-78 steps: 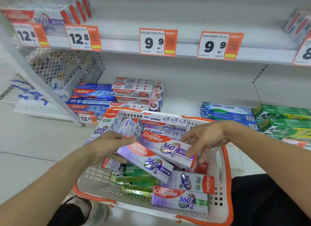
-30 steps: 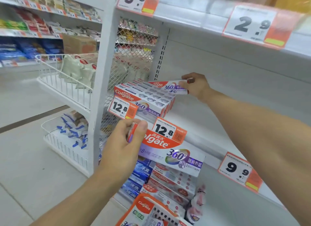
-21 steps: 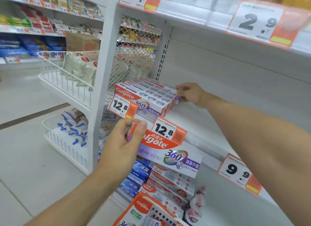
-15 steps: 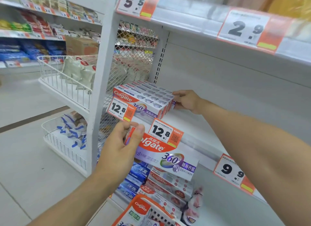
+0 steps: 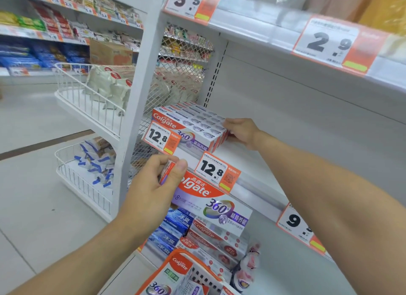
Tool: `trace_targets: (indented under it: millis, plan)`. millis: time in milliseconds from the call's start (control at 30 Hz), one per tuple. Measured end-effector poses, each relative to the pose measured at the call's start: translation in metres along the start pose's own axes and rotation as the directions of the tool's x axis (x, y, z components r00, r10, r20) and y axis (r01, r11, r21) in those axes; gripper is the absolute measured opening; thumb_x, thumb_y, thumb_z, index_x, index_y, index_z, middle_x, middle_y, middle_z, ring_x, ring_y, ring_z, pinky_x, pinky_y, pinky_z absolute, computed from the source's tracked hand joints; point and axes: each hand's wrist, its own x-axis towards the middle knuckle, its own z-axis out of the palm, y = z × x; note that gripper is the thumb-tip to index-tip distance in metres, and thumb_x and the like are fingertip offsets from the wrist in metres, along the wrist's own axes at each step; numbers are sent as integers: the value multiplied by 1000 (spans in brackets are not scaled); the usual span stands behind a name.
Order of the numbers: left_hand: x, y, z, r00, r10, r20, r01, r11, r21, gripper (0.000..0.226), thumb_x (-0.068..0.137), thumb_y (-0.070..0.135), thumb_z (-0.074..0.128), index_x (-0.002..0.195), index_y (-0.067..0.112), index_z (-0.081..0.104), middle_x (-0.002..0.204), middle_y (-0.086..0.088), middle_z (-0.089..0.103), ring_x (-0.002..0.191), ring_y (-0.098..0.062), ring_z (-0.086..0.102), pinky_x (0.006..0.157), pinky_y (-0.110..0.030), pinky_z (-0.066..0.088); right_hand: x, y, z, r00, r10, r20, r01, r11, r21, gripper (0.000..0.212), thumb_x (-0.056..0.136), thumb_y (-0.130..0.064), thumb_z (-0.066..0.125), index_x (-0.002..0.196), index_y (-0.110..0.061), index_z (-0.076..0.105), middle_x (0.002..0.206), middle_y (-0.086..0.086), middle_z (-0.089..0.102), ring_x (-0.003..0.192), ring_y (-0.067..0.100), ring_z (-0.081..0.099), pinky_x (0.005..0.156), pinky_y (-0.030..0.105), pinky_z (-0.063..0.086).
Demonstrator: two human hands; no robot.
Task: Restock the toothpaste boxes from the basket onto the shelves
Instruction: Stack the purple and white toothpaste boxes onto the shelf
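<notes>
While the left hand [image 5: 153, 185] pinches one end of a purple Colgate box [image 5: 211, 203] between thumb and curled fingers, holding it in the air just below the shelf's [image 5: 252, 163] front edge, the box's far end hangs unsupported. It could sag or twist loose, since the grip takes only the end flap. On the shelf, the row of matching boxes [image 5: 191, 127] sits at the left end near the front edge; the right hand [image 5: 239, 132] touches its right side, fingers bent against the end box, though how firmly I cannot tell. A hard shove there may push the row askew or over the front edge. The basket [image 5: 186, 275] stands below with more stock.
</notes>
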Motion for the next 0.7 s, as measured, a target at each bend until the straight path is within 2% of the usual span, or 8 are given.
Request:
trace_targets:
  millis: [67, 133, 233, 300, 367, 433, 533, 700]
  plan:
    - [1, 0, 0, 1000, 5, 0, -5, 1000, -8, 19, 91, 44, 56, 103, 29, 58, 90, 16, 74, 81, -4, 73, 57, -16, 55, -4, -1, -1, 1000, -5, 15, 5, 999, -44, 46, 94, -26, 70, 137, -11, 60, 128, 6, 65, 106, 22, 67, 95, 38, 57]
    - [2, 0, -1, 1000, 25, -7, -25, 1000, 3, 22, 90, 47, 56, 103, 29, 59, 91, 16, 75, 82, -4, 73, 59, -17, 55, -14, -6, -2, 992, -120, -29, 109, 961, -254, 50, 97, -34, 64, 143, -17, 54, 131, -1, 57, 112, 20, 59, 102, 40, 52]
    - [3, 1, -2, 998, 50, -28, -50, 999, 5, 26, 89, 50, 54, 104, 30, 60, 92, 14, 75, 82, -5, 72, 59, -17, 55, -55, -22, -4, 914, -406, -14, 370, 848, -379, 25, 97, -35, 63, 118, -23, 67, 117, -4, 65, 99, 14, 63, 99, 44, 52]
    - [3, 1, -2, 997, 67, -43, -67, 998, -3, 26, 88, 52, 53, 103, 32, 59, 93, 13, 75, 82, -7, 72, 59, -17, 56, -99, -31, -10, 881, -385, 274, 461, 829, -317, 16, 96, -29, 66, 106, -17, 70, 100, 3, 74, 87, 14, 69, 88, 45, 56]
    - [3, 2, -2, 995, 80, -55, -80, 997, 10, 23, 89, 54, 52, 101, 35, 59, 94, 14, 74, 83, -6, 72, 61, -16, 56, -146, -35, -26, 787, -184, 589, 426, 853, -302, 35, 89, -27, 72, 121, -15, 66, 110, 10, 73, 99, 22, 70, 89, 42, 56]
    - [3, 7, -1, 993, 99, -66, -100, 995, -5, 21, 91, 51, 52, 101, 34, 59, 94, 14, 74, 84, -5, 72, 62, -15, 54, -185, -34, -47, 707, -61, 704, 402, 854, -330, 57, 79, -15, 83, 131, -21, 61, 121, 7, 70, 112, 24, 67, 94, 40, 56]
    - [4, 15, 0, 979, 168, -115, -166, 986, 20, 19, 92, 46, 53, 99, 31, 62, 91, 15, 73, 81, -2, 70, 59, -11, 51, -208, -27, -61, 730, -95, 677, 409, 854, -321, 70, 72, -3, 87, 132, -24, 60, 121, 2, 70, 110, 25, 68, 90, 48, 58]
    - [29, 28, 5, 968, 202, -147, -195, 979, 61, 31, 97, 46, 49, 111, 21, 62, 93, 13, 71, 82, 3, 68, 60, -4, 46, -203, -22, -58, 796, -281, 536, 434, 882, -182, 46, 78, -11, 81, 121, -17, 67, 114, 2, 75, 108, 24, 70, 89, 41, 56]
